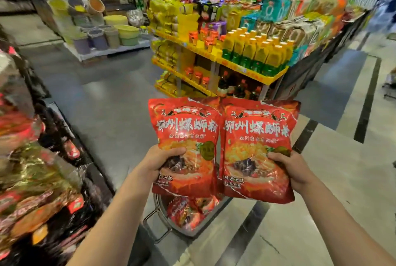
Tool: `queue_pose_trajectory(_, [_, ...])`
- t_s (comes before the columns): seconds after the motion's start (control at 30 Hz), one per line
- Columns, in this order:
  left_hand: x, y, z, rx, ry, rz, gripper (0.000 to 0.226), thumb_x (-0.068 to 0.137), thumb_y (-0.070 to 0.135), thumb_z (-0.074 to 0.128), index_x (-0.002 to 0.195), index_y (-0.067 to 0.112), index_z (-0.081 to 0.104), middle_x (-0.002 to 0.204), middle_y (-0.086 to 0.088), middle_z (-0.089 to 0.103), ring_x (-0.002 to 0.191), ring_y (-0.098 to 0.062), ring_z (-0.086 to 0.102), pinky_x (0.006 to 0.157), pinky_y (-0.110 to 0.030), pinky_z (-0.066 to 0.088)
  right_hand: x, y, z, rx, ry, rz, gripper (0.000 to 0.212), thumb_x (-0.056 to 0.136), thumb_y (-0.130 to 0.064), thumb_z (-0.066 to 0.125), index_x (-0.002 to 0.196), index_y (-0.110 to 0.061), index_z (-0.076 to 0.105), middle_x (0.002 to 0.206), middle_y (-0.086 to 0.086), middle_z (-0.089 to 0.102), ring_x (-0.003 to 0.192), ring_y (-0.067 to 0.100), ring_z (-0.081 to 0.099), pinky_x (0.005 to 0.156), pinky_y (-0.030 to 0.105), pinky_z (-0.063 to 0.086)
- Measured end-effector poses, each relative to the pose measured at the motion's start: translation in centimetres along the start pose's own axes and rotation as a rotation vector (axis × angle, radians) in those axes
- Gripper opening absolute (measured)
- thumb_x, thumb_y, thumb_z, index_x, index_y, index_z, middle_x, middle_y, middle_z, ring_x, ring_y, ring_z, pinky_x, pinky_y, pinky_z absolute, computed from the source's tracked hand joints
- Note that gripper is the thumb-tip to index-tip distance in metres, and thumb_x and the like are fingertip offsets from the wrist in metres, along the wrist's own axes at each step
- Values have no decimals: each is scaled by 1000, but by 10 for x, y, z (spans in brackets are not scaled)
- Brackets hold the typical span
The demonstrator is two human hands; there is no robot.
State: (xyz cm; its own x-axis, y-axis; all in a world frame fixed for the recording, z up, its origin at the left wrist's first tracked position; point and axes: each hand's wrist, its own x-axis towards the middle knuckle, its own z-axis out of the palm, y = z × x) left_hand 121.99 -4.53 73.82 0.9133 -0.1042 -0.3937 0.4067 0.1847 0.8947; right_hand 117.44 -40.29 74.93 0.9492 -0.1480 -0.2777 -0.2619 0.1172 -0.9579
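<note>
The left hand (161,164) gripped the lower left edge of one glossy red plastic noodle packet (186,130), the right hand (294,170) the lower right edge of a matching second packet (258,135), both upright and touching above the rim of the metal basket (159,210), seemingly light, soft, slippery.

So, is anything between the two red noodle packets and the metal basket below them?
Nothing visible. The left hand holds the left noodle packet, the right hand the right noodle packet, both just above the metal basket, where similar red packets already lie.
</note>
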Motion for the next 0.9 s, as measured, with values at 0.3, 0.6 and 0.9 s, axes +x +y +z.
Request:
queue_pose_trajectory(0.3, [73, -23, -31, -50, 106, -94, 80, 41, 31, 96, 113, 12, 67, 106, -14, 76, 97, -35, 73, 93, -50, 56, 134, 22, 35, -77, -101, 160, 80, 38, -29, 90, 111, -10, 64, 102, 18, 74, 89, 39, 72, 75, 47, 60])
queue_pose_trajectory(0.6, [145, -140, -41, -185, 488, -320, 86, 29, 36, 99, 108, 11, 75, 103, -10, 77, 102, -33, 71, 98, -52, 54, 297, 101, 42, -257, -311, 429, 29, 80, -3, 73, 107, -5, 62, 88, 17, 74, 70, 29, 73, 55, 37, 60])
queue_pose_trajectory(0.9, [243, -289, -39, -412, 614, -470, 91, 26, 26, 101, 109, 8, 70, 105, -17, 76, 91, -32, 74, 82, -43, 58, 437, 251, 52, -402, -467, 669, 40, 68, -7, 78, 105, -8, 63, 86, 14, 75, 80, 35, 70, 80, 46, 56])
